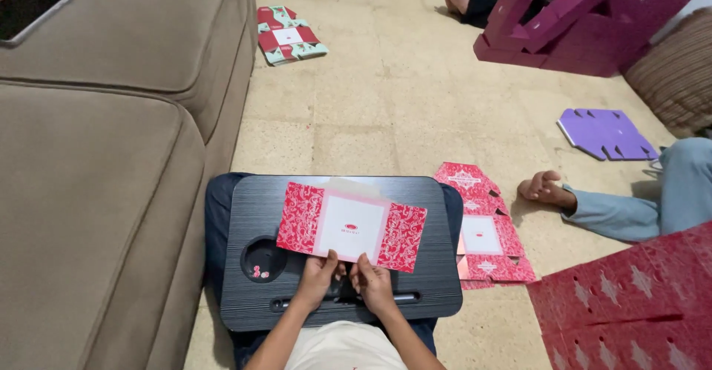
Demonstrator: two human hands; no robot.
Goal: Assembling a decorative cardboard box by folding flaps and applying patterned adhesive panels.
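Flat red-and-white carton blank (351, 227) lies on black lap desk (252, 281), long axis running left-right w/ slight tilt, its near edge pinched by both hands side by side, left hand (320, 277) & right hand (373, 284) equally close, blank extending away from them.

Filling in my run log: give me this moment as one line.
left hand: grips near edge of flat red-and-white box blank | right hand: grips same edge | blank rests on black lap desk | more blanks on floor
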